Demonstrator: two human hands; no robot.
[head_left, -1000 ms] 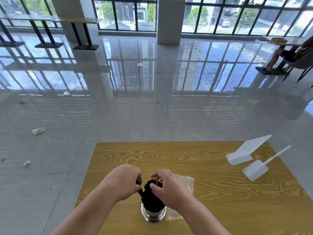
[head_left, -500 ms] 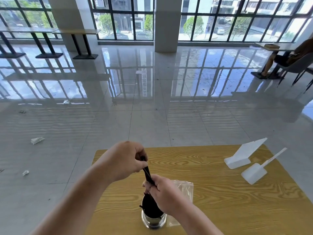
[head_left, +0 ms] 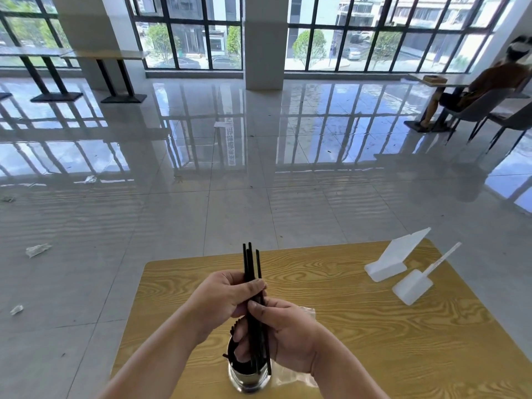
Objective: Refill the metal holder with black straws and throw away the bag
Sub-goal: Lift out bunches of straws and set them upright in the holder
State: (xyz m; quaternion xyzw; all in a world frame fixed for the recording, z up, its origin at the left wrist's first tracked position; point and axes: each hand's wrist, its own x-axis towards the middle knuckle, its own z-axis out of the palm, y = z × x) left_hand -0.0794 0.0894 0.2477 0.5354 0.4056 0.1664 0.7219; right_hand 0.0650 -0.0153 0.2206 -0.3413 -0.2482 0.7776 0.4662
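The left hand [head_left: 227, 295] is pinching a bunch of black straws [head_left: 250, 262] while the right hand [head_left: 288, 338] is curling round it lower down, holding it upright over the metal holder [head_left: 249, 380] near the front edge of the bench [head_left: 388, 335]. The clear bag [head_left: 308, 311] is lying just behind the right hand.

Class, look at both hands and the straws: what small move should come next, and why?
Probably lower the black straws into the metal holder: left hand and right hand grip the bunch upright over it, tips above the hands, so it seems not yet seated.
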